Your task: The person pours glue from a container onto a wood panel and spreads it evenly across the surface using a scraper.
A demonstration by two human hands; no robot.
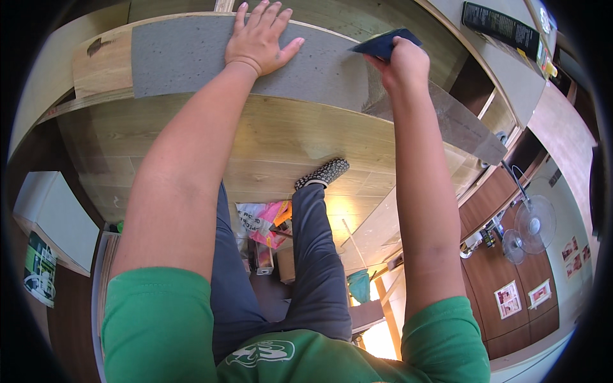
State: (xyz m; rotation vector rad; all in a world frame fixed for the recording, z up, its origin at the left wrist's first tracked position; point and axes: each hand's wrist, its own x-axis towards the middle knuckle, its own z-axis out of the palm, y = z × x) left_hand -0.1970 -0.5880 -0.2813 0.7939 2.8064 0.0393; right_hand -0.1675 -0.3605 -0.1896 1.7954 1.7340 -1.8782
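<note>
A long grey sheet (185,57) lies along a narrow wooden board (102,64), leaving bare wood at its left end. My left hand (260,41) rests flat near the sheet's far edge, fingers spread, with nothing in it. To the right, my right hand (405,60) grips a dark blue, thin flat piece (386,43) between thumb and fingers, above the sheet. Whether it is a spreader or folded abrasive I cannot tell. Beside that hand, the sheet's surface looks scuffed. Its right end (476,134) extends past my right forearm.
Below the board is a wood-plank floor (255,140), where my shoe (322,172) stands. Plastic bags (258,217) and boxes sit between my legs. A black box (501,29) lies at the upper right, a fan (535,220) stands at right, and a white cabinet (64,214) at left.
</note>
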